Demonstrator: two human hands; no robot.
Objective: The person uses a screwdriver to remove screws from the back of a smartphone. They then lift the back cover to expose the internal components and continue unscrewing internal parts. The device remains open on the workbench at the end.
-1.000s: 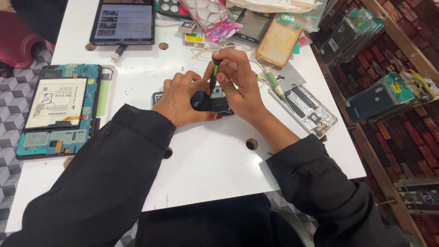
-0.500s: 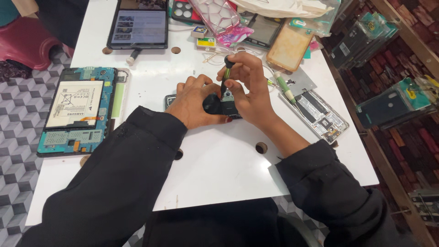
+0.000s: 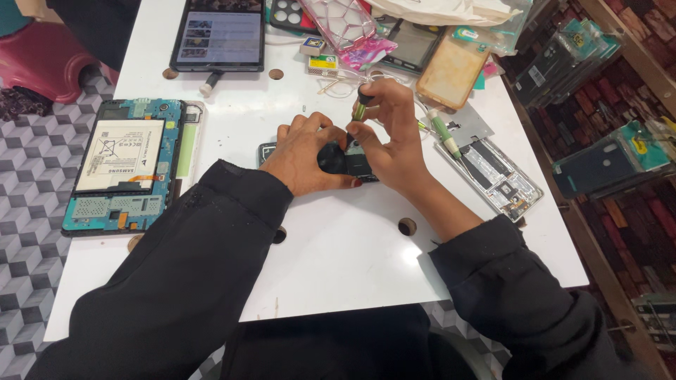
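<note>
The right hand (image 3: pixel 394 141) pinches a screwdriver (image 3: pixel 360 105) upright over a small phone (image 3: pixel 352 160), apparently mid-screw. The left hand (image 3: pixel 303 151) presses the phone flat; next calls for steady turning.

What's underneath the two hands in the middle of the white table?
A small dark phone lies flat on the white table, pinned by the left hand. The right hand stands a green-handled screwdriver on it. Most of the phone is covered by fingers.

White table (image 3: pixel 338 267), grey cube-patterned floor (image 3: pixel 28 183), red brick-patterned wall (image 3: pixel 634 211)
</note>
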